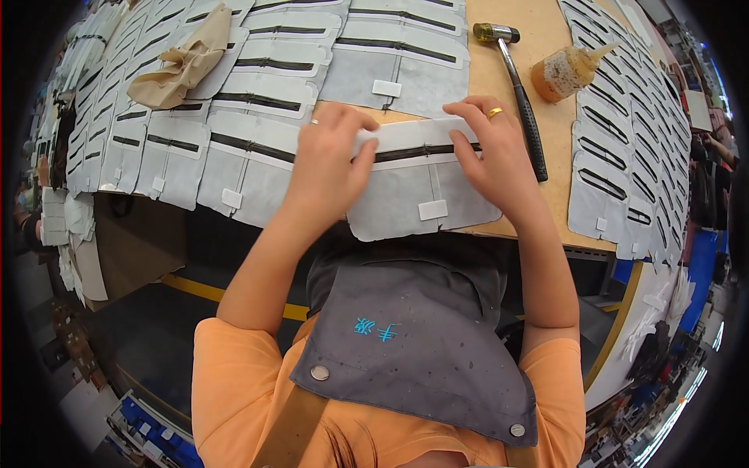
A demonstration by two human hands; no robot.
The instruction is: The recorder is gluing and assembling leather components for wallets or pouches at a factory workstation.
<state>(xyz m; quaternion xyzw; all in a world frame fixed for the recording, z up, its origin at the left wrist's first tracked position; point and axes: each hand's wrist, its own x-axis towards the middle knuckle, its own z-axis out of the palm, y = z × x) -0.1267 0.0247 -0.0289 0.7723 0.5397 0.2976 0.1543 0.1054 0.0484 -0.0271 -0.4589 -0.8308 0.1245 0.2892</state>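
A grey fabric panel [406,191] with a black zipper strip, white backing along its top and a small white tab lies at the table's front edge, its lower rim slightly overhanging. My left hand [334,160] pinches the panel's upper left corner between thumb and fingers. At the upper right corner my right hand [493,152], with a gold ring, holds the panel the same way. The fingers cover both top corners. Just right of my right hand lies a hammer [521,86] with a black grip and a yellowish head.
Similar zippered panels [261,175] overlap in rows across the left of the wooden table [491,78], and more [601,175] lie at the right. Crumpled brown paper [183,66] rests on the left rows. A stained glue bottle [563,74] with a pointed nozzle stands beyond the hammer.
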